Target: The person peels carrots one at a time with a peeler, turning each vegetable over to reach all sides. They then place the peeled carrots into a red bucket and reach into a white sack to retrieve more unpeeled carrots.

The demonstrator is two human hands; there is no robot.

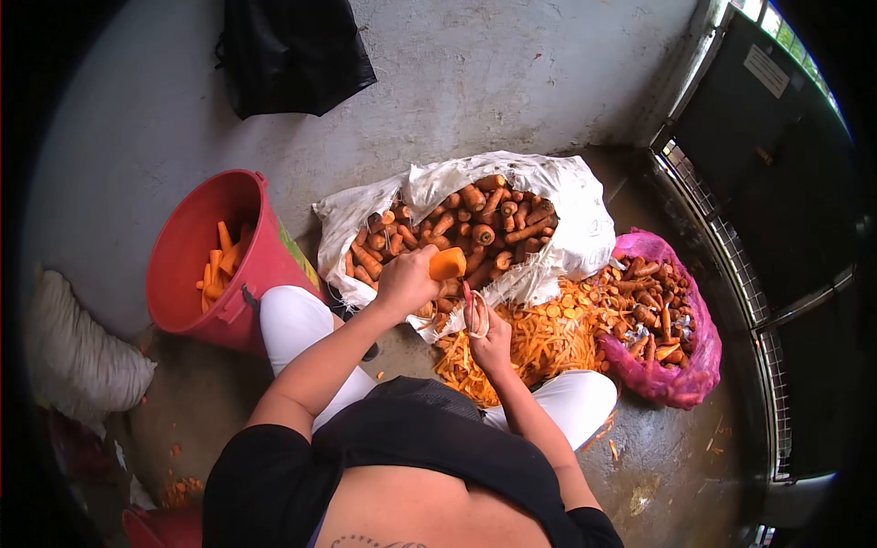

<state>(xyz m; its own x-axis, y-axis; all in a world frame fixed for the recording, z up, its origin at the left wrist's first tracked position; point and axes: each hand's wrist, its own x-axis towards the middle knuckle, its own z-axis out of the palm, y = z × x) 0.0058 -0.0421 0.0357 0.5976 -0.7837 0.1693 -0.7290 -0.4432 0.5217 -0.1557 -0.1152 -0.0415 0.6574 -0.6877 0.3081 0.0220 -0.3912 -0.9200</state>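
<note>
My left hand (407,283) is closed around a peeled orange carrot (447,264), whose thick end points to the right. Just below and to the right, my right hand (491,340) grips a thin reddish tool (469,297), with a pale band around the fingers; its exact kind is too small to make out. Both hands are over the near edge of a white woven sack (571,201) lying open and full of unpeeled carrots (482,235). Under and beside my right hand spreads a heap of carrot peelings and cut slices (539,342).
At left stands a red bucket (165,256) with peeled carrots (219,265) inside. A pink mesh sack (705,365) of carrots and scraps lies at right, near the dark metal door (758,164). A white sack (87,352) is far left; a black bag (297,59) hangs on the wall.
</note>
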